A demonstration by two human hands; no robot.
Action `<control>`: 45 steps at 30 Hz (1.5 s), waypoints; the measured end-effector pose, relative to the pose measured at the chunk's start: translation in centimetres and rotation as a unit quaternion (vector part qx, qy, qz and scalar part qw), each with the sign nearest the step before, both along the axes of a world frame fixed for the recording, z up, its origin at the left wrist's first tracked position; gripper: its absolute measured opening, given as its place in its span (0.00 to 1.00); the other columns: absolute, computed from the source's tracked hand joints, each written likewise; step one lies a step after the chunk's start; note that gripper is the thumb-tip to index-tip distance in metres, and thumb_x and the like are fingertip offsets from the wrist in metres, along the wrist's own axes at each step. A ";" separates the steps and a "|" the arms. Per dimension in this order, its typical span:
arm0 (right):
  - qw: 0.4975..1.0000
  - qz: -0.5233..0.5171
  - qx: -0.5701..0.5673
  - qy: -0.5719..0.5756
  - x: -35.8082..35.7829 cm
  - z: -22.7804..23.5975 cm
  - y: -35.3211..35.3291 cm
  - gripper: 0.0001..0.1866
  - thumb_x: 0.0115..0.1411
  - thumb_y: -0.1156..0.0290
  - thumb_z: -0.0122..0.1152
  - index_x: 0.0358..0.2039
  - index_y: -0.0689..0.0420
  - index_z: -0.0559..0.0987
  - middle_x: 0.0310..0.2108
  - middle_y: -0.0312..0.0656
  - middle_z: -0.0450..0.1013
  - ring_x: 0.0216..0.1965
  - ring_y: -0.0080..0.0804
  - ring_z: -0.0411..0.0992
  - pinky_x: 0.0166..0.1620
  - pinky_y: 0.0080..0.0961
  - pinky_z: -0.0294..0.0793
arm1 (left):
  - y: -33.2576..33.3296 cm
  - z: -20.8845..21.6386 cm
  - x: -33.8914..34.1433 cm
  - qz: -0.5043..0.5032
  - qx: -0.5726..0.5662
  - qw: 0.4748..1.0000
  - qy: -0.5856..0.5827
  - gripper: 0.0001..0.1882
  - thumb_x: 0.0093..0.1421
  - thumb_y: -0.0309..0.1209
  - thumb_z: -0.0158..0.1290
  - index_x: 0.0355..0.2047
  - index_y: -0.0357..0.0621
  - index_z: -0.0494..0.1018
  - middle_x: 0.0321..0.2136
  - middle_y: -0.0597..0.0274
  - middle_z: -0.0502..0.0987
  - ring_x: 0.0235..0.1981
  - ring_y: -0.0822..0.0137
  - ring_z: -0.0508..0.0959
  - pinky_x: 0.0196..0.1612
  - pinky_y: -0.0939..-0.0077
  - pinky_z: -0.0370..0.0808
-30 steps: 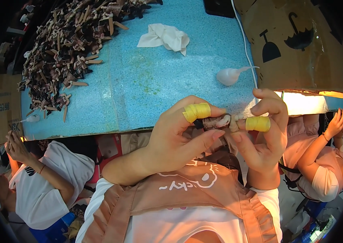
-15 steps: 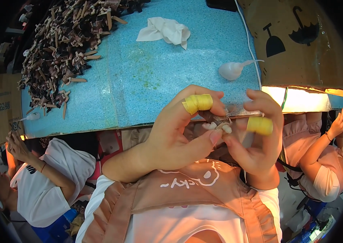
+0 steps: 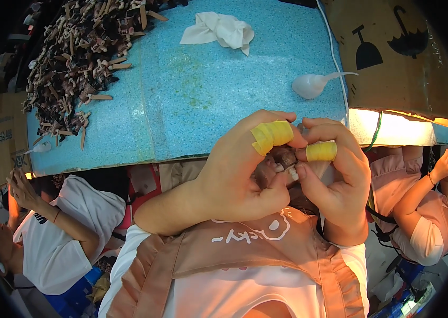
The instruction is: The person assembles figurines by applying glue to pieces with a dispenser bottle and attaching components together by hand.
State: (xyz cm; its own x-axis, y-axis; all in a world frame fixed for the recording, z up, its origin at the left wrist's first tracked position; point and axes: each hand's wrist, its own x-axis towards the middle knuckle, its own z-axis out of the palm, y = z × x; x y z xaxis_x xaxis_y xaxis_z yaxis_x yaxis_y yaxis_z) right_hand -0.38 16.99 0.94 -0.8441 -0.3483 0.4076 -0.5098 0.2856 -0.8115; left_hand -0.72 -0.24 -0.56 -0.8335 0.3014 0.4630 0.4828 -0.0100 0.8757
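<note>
Between both hands, just off the table's near edge, is a small doll figure [image 3: 284, 157] with a brown body and pale limb-like parts. My left hand [image 3: 229, 172] pinches it from the left, thumb below and forefinger above. My right hand [image 3: 345, 183] closes on it from the right with thumb and forefinger. Yellow tape wraps a finger on each hand. The fingers cover much of the figure, so its finer parts cannot be made out. Beyond the right hand lies a white squeeze bottle [image 3: 308, 86] with a thin spout.
Many similar figures form a heap [image 3: 83, 58] at the far left of the blue table [image 3: 181, 106]. A crumpled white tissue [image 3: 221, 32] lies at the back. A cardboard box [image 3: 388, 79] and white cable [image 3: 332, 47] are at right. Co-workers sit on both sides.
My right hand has moved in from the right, its taped finger now against the doll figure. The figure has turned in my fingers. The view has shifted slightly.
</note>
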 end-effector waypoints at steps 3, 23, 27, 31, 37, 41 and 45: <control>0.998 -0.021 0.055 -0.005 0.2 0.1 0.0 0.11 0.38 0.81 0.63 0.26 0.61 0.75 0.31 0.44 0.71 0.37 0.41 0.71 0.43 0.34 0.71 | -0.2 -0.4 0.1 -0.020 -0.050 0.999 0.001 0.21 0.39 0.19 0.49 0.38 0.36 0.65 0.31 0.57 0.69 0.32 0.66 0.71 0.54 0.54 0.63; 0.999 0.028 -0.028 -0.004 0.0 -1.1 0.7 0.34 0.35 0.67 0.72 0.44 0.66 0.70 0.46 0.51 0.64 0.46 0.47 0.65 0.51 0.42 0.63 | -1.4 1.9 0.7 -0.147 0.180 0.866 -0.443 0.33 0.49 0.21 0.57 0.55 0.36 0.55 0.45 0.50 0.70 0.47 0.65 0.71 0.49 0.73 0.68; 0.994 0.054 -0.088 -0.037 0.0 -1.6 0.4 0.35 0.36 0.68 0.72 0.46 0.66 0.68 0.45 0.50 0.64 0.46 0.43 0.65 0.50 0.37 0.64 | -1.5 1.7 0.7 -0.119 0.155 0.881 -0.431 0.37 0.41 0.24 0.65 0.51 0.37 0.59 0.43 0.52 0.72 0.45 0.66 0.73 0.48 0.74 0.69; 0.988 0.053 -0.116 -0.092 0.7 -1.0 -0.4 0.37 0.37 0.69 0.72 0.47 0.66 0.67 0.45 0.50 0.63 0.46 0.41 0.64 0.50 0.34 0.64 | -1.5 1.5 0.7 -0.112 0.157 0.885 -0.423 0.37 0.40 0.25 0.65 0.51 0.37 0.59 0.43 0.52 0.72 0.45 0.66 0.72 0.48 0.74 0.69; 0.970 -0.019 -0.118 -0.214 0.7 -0.7 -0.1 0.36 0.36 0.68 0.72 0.46 0.66 0.67 0.46 0.50 0.64 0.46 0.42 0.64 0.49 0.33 0.65 | -1.5 1.1 0.8 -0.113 0.131 0.906 -0.386 0.38 0.41 0.25 0.66 0.51 0.39 0.58 0.43 0.53 0.72 0.44 0.65 0.72 0.47 0.74 0.70; 0.995 0.053 -0.073 -0.041 -0.2 -1.7 0.3 0.35 0.37 0.64 0.71 0.44 0.66 0.68 0.42 0.52 0.67 0.45 0.45 0.65 0.49 0.36 0.64 | -1.4 0.5 0.9 -0.121 0.144 0.923 -0.335 0.38 0.41 0.27 0.66 0.50 0.40 0.58 0.42 0.52 0.71 0.45 0.64 0.71 0.46 0.72 0.70; 0.995 0.052 -0.079 -0.018 -0.3 -1.9 0.3 0.35 0.36 0.63 0.71 0.43 0.67 0.68 0.41 0.53 0.67 0.45 0.47 0.65 0.48 0.37 0.65 | -1.3 0.2 0.8 -0.127 0.147 0.920 -0.340 0.37 0.40 0.27 0.67 0.49 0.40 0.58 0.42 0.51 0.71 0.45 0.63 0.71 0.47 0.70 0.69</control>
